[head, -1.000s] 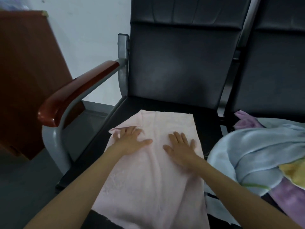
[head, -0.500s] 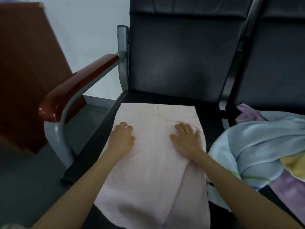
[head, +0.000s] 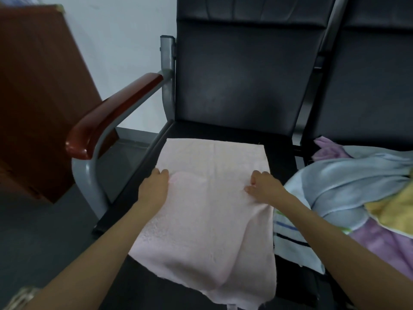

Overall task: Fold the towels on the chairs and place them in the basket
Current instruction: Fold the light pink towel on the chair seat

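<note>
The pink towel (head: 207,220) is the reference item; all positions below are given from it.

1. Near end. The near end of the pink towel hangs off the front of the chair seat (head: 223,135) and sags in a loose fold. Probable reason: the cloth is longer than the seat is deep.
2. Mid-length. The left hand (head: 156,186) is at the left edge of the pink towel and the right hand (head: 263,186) at its right edge, level with each other. The fingers (head: 257,177) of both hands are curled onto the cloth and appear to grasp its edges. A symmetrical hold of this kind keeps the edges parallel when a crosswise fold is made.
3. Far end. The far half lies flat on the seat, its far hem straight and square to the backrest (head: 245,74). A flat support gives the fold an even base.
4. To the right, on the adjoining seat, lies a pile of unfolded towels (head: 346,186), touching or just beside the pink towel.
5. To the left stands the armrest (head: 111,115), apart from the cloth.

Status: folding stage. No basket can be identified in view.
</note>
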Available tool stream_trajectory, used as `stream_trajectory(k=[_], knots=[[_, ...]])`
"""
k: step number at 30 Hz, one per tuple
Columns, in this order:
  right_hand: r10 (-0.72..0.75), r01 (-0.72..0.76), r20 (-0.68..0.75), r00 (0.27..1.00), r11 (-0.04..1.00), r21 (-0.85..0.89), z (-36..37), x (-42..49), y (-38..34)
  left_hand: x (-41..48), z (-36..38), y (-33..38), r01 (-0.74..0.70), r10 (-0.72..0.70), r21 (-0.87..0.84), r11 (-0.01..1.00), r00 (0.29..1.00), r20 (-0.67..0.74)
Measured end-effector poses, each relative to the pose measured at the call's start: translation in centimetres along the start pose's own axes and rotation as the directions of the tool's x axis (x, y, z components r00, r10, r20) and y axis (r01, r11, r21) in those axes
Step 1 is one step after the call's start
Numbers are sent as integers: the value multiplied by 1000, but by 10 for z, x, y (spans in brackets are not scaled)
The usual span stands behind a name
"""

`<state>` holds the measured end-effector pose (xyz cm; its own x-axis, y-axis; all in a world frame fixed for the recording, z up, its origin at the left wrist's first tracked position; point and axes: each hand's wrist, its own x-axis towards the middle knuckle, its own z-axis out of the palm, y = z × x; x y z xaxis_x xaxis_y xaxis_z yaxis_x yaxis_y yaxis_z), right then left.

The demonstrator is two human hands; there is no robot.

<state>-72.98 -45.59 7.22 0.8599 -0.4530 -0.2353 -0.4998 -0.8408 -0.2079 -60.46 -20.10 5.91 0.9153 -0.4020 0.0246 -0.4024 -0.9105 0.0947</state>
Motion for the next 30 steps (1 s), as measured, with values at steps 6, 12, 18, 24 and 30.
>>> stream_trajectory(k=[6,12,18,24,30], knots=[[-88,93,227,970,996,-12,-10,-7,9,2,-15,-13,73,64,-367,927,935,349],[-65,65,81,995,998,-8,-7,-5,7,8,-14,-12,3,66,-258,966,964,258],[91,-11,-271,958,959,283,-49,36,0,55,-26,19,24,-84,-565,825,993,-80],[-132,142,-75,988,980,139,-16,30,-15,34,-9,35,-148,192,-360,921,977,90],[-175,174,169,970,984,21,5,15,-13,14,0,-5,-113,198,-247,962,915,352]])
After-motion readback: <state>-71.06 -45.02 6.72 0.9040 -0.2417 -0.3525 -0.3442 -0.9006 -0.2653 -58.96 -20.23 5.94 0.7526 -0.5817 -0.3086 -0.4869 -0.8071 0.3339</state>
